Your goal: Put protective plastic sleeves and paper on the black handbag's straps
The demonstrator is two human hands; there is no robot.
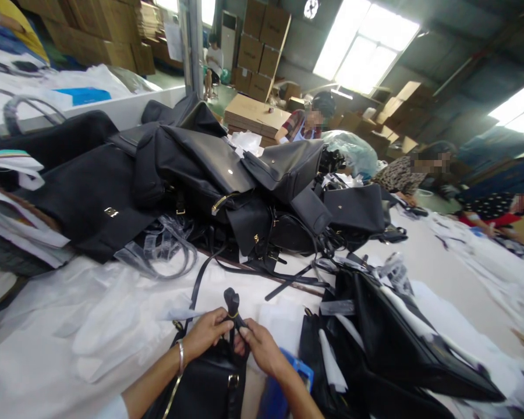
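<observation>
Close in front of me lies a black bag (pixel 209 378) with a gold zip along its left side and a small buckle. Above its top edge, a black strap (pixel 232 299) is folded into a bundle with a yellow band round it. My left hand (pixel 207 334), with a bracelet at the wrist, pinches the bundle from the left. From the right, my right hand (pixel 259 346) grips the same strap just below the band, fingers closed. The fingertips partly hide the strap's lower part.
A heap of black bags (pixel 201 169) spans the table's far side. Clear plastic wrapping (pixel 157 250) and white sheets (pixel 109 326) lie to the left. More black bags (pixel 388 337) and a blue container (pixel 303 372) are at right. Several people sit beyond, near stacked cartons (pixel 262 46).
</observation>
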